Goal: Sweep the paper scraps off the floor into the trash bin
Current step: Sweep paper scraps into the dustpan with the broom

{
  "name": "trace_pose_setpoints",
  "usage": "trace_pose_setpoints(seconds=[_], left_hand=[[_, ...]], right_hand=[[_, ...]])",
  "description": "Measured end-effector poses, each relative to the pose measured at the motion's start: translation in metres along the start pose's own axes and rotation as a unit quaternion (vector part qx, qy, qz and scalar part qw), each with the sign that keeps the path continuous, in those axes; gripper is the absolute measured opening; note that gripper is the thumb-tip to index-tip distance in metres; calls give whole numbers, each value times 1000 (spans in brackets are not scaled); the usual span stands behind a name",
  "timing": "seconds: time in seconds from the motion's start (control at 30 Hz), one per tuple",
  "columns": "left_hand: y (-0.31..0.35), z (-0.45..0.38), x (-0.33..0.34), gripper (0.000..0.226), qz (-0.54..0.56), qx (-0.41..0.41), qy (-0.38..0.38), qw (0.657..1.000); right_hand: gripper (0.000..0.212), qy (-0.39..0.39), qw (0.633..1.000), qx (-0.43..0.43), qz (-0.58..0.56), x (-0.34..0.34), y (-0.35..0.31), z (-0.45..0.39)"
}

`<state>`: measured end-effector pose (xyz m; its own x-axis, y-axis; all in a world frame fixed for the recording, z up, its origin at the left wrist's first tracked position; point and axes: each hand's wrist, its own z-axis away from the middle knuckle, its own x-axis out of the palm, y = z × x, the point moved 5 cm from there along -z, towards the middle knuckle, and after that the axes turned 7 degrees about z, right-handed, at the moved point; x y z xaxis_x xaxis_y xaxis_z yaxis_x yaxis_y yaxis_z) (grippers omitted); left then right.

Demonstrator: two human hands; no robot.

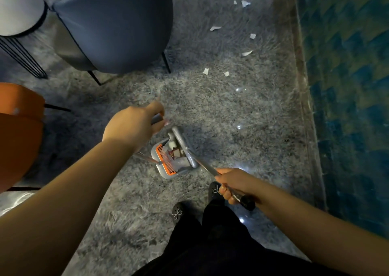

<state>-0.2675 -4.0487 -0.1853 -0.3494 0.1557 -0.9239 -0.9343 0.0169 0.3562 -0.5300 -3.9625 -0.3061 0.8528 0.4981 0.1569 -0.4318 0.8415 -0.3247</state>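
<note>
Dustpan (168, 171) grey with orange comb; scraps (215, 28) white; chair (117, 23) blue-grey

Both forearms bare, no sleeves in view, no watch or bracelets visible. Left hand (134, 122): bare; nail at fingertip by thumb looks pale pink, glossy. Right hand (230, 184): bare, no rings visible on fingers. Legs in black trousers (210, 244), loose fabric. Black shoes (177, 211), rounded toes, each with small sparkly silver bow on top.
</note>
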Motion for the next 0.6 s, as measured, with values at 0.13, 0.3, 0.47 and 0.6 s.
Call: trace_pose_setpoints(seconds=[0.13,0.3,0.47,0.6], left_hand=[[-29,39,-5,23,15,-13,4,1000],[-51,78,-14,24,44,-57,58,996],[-77,122,-19,21,75,-143,96,982],[-91,154,-28,22,84,-206,125,967]], right_hand=[[31,33,999,-7,-6,13,4,7],[19,69,997,-15,6,27,-4,15],[14,80,994,-35,60,44,-11,20],[25,63,995,-22,75,56,-12,16]])
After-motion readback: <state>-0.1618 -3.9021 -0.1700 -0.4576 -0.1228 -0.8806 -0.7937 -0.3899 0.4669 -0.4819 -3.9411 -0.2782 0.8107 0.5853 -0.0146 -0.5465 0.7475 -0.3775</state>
